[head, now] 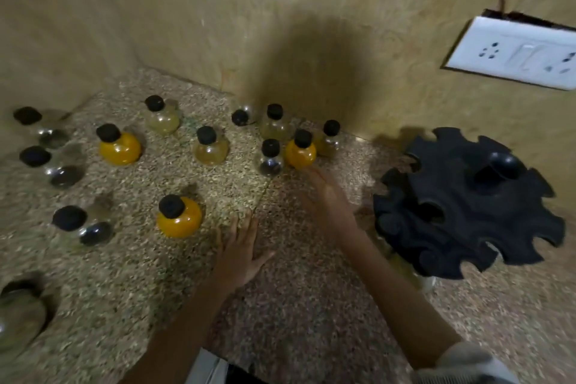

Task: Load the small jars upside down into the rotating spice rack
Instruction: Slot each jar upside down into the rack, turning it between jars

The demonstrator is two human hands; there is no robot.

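Several small round glass jars with black caps stand upright on a speckled stone counter (pixel 296 305). A yellow-filled jar (pixel 179 218) sits just left of my left hand (pixel 241 254), which rests flat on the counter with fingers spread, holding nothing. My right hand (pixel 327 199) reaches forward, open, its fingertips just below another yellow jar (pixel 300 151) and a clear jar (pixel 270 160). The black rotating spice rack (pixel 467 206) with notched rims stands at the right, its upper slots empty; something yellowish shows under its lower tier, unclear.
More jars spread across the left and back: a yellow one (pixel 120 146), pale ones (pixel 162 117) (pixel 210 148), dark-bottomed ones (pixel 62 173) (pixel 93 229). A white socket plate (pixel 514 53) is on the wall at the right. A round container (pixel 18 318) sits at the lower left edge.
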